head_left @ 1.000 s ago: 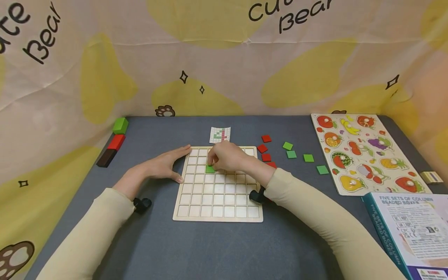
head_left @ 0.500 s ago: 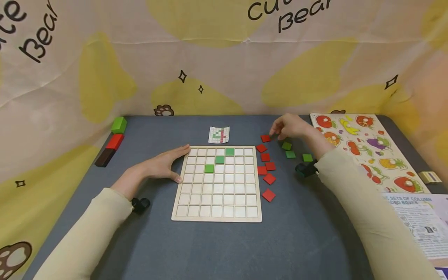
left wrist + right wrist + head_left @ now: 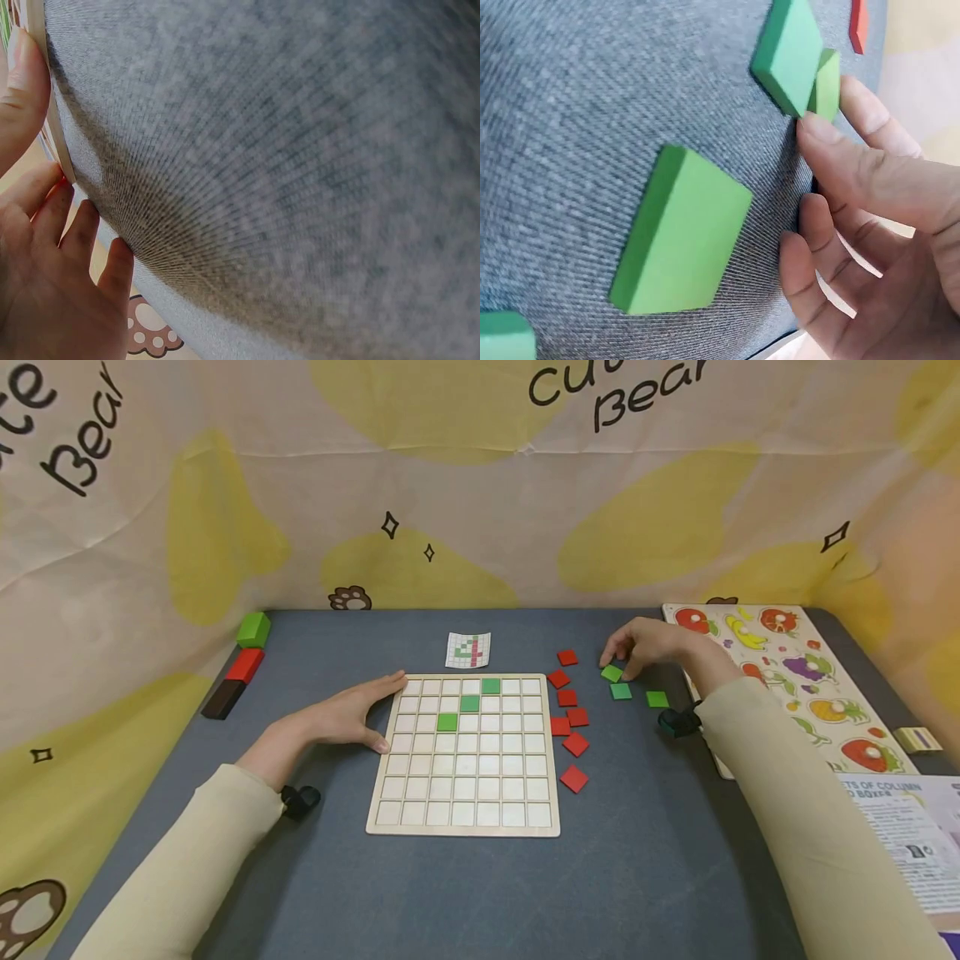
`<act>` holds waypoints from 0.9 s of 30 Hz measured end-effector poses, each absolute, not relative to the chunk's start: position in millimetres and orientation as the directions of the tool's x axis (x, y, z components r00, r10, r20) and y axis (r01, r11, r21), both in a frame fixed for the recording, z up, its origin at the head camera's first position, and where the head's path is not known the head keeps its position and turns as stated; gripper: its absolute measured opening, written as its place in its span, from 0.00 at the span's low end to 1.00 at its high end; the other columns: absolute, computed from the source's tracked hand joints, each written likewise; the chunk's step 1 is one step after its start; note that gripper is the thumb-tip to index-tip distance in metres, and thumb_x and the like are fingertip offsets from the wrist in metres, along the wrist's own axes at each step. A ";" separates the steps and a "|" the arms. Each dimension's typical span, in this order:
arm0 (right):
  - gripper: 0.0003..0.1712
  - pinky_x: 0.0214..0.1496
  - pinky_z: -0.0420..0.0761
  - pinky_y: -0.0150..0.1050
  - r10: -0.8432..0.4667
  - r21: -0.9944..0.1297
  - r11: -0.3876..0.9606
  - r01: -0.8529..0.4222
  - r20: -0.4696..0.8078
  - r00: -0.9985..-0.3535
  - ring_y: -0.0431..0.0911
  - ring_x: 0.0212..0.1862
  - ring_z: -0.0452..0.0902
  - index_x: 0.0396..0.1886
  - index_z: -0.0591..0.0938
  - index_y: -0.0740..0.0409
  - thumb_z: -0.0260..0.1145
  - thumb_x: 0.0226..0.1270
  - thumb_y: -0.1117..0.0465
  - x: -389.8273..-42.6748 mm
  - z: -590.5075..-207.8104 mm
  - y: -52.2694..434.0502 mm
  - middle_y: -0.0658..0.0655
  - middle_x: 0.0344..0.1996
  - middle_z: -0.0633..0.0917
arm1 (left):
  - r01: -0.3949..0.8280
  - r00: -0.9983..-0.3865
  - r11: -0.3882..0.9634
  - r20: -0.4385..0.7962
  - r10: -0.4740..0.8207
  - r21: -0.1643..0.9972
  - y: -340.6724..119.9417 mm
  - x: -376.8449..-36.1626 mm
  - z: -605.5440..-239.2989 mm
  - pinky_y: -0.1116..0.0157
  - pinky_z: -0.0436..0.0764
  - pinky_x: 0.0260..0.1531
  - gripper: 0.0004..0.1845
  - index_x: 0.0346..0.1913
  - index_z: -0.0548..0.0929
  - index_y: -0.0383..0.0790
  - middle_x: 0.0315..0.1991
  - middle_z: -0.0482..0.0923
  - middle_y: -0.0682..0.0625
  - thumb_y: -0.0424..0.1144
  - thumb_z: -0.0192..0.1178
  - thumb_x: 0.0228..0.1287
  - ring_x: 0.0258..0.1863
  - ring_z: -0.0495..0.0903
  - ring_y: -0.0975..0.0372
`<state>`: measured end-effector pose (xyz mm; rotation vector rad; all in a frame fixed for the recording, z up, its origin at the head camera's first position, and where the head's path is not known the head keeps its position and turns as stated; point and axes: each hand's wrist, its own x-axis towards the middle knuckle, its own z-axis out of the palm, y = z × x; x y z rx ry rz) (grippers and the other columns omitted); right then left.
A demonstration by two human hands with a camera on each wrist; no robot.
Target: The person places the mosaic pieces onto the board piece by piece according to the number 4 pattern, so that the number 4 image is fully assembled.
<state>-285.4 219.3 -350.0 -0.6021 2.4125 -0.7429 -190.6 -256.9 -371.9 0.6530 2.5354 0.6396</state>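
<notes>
A wooden grid board [image 3: 462, 825] lies mid-table with three green tiles in a diagonal, one of them a light green tile [image 3: 447, 722]. My left hand [image 3: 341, 714] rests along the board's left edge, fingers spread; in the left wrist view its thumb [image 3: 26, 90] lies against that edge. Right of the board, my right hand [image 3: 651, 645] has thumb and index finger at opposite sides of a light green tile [image 3: 611, 673], pinching it at the table. Closer to me lie a teal-green tile [image 3: 621, 692] and another green tile [image 3: 686, 232].
Several red tiles [image 3: 574, 778] lie along the board's right side. Behind the board is a small pattern card [image 3: 468, 651]. A fruit puzzle board [image 3: 862, 727] and a box [image 3: 900, 852] stand right; coloured blocks [image 3: 245, 666] line the left edge.
My right hand has left a light green tile on the board and moved right to the loose green tiles, then lowered onto one. The left hand has stayed at the board's edge.
</notes>
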 end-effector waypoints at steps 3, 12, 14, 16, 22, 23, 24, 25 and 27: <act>0.16 0.37 0.71 0.35 -0.523 -0.560 0.778 -0.286 -0.324 -0.788 0.48 0.40 0.69 0.41 0.86 0.62 0.74 0.50 0.72 -284.6 -349.9 217.1 0.59 0.36 0.80 | 0.331 -0.790 0.780 -0.297 0.537 0.530 -256.9 -190.6 -372.1 0.40 0.50 0.75 0.59 0.79 0.49 0.37 0.81 0.42 0.39 0.44 0.76 0.50 0.80 0.44 0.42; 0.10 0.33 0.70 0.36 -0.464 -0.493 0.802 -0.337 -0.160 -0.871 0.43 0.28 0.72 0.27 0.82 0.59 0.77 0.52 0.62 -279.2 -344.9 202.9 0.53 0.23 0.83 | 0.342 -0.788 0.785 -0.298 0.539 0.516 -256.8 -191.3 -371.7 0.39 0.50 0.75 0.60 0.79 0.49 0.36 0.81 0.42 0.38 0.46 0.76 0.49 0.80 0.44 0.41; 0.08 0.34 0.72 0.36 -0.462 -0.529 0.780 -0.333 -0.130 -0.877 0.43 0.29 0.74 0.30 0.84 0.58 0.76 0.54 0.61 -275.5 -343.7 188.6 0.54 0.24 0.85 | 0.344 -0.788 0.785 -0.296 0.539 0.516 -257.7 -191.0 -372.0 0.39 0.50 0.75 0.60 0.79 0.49 0.35 0.81 0.42 0.38 0.46 0.76 0.49 0.80 0.44 0.41; 0.08 0.36 0.74 0.36 -0.469 -0.583 0.744 -0.326 -0.109 -0.876 0.43 0.30 0.77 0.34 0.85 0.57 0.75 0.56 0.61 -269.8 -343.1 170.4 0.55 0.27 0.87 | 0.340 -0.788 0.783 -0.296 0.540 0.521 -258.0 -190.6 -371.9 0.39 0.50 0.75 0.59 0.79 0.49 0.35 0.81 0.42 0.38 0.45 0.76 0.50 0.80 0.44 0.41; 0.08 0.36 0.75 0.35 -0.520 -0.694 0.639 -0.330 -0.073 -0.851 0.44 0.33 0.80 0.37 0.86 0.53 0.75 0.58 0.59 -244.3 -347.6 104.5 0.53 0.31 0.88 | 0.327 -0.784 0.777 -0.304 0.541 0.538 -255.6 -190.4 -370.4 0.40 0.49 0.76 0.59 0.79 0.48 0.35 0.81 0.41 0.38 0.44 0.76 0.50 0.80 0.43 0.42; 0.08 0.36 0.76 0.35 -0.535 -0.704 0.624 -0.339 -0.068 -0.842 0.43 0.33 0.80 0.37 0.87 0.53 0.75 0.58 0.59 -239.5 -349.2 93.1 0.53 0.31 0.88 | 0.328 -0.784 0.777 -0.304 0.541 0.537 -255.3 -190.5 -370.3 0.40 0.49 0.76 0.59 0.79 0.48 0.35 0.81 0.41 0.38 0.44 0.76 0.50 0.80 0.43 0.42; 0.07 0.37 0.76 0.34 -0.550 -0.711 0.611 -0.348 -0.065 -0.833 0.43 0.33 0.81 0.36 0.87 0.52 0.75 0.58 0.60 -234.2 -350.3 81.5 0.52 0.30 0.88 | 0.329 -0.784 0.778 -0.304 0.541 0.535 -255.1 -190.6 -370.2 0.40 0.49 0.76 0.59 0.79 0.48 0.35 0.81 0.41 0.38 0.44 0.76 0.50 0.80 0.43 0.41; 0.07 0.38 0.77 0.33 -0.562 -0.718 0.600 -0.354 -0.063 -0.825 0.42 0.32 0.81 0.36 0.87 0.52 0.75 0.57 0.60 -229.2 -351.5 70.1 0.52 0.30 0.89 | 0.330 -0.784 0.778 -0.303 0.541 0.534 -255.2 -190.6 -370.1 0.40 0.49 0.76 0.59 0.79 0.48 0.35 0.81 0.41 0.38 0.44 0.76 0.50 0.80 0.43 0.41; 0.05 0.40 0.78 0.32 -0.599 -0.721 0.578 -0.383 -0.055 -0.799 0.40 0.32 0.82 0.36 0.88 0.53 0.73 0.58 0.62 -219.9 -353.4 48.5 0.52 0.30 0.89 | 0.328 -0.786 0.780 -0.304 0.538 0.532 -255.9 -190.4 -370.1 0.40 0.49 0.76 0.59 0.79 0.48 0.34 0.81 0.41 0.37 0.44 0.76 0.50 0.80 0.43 0.41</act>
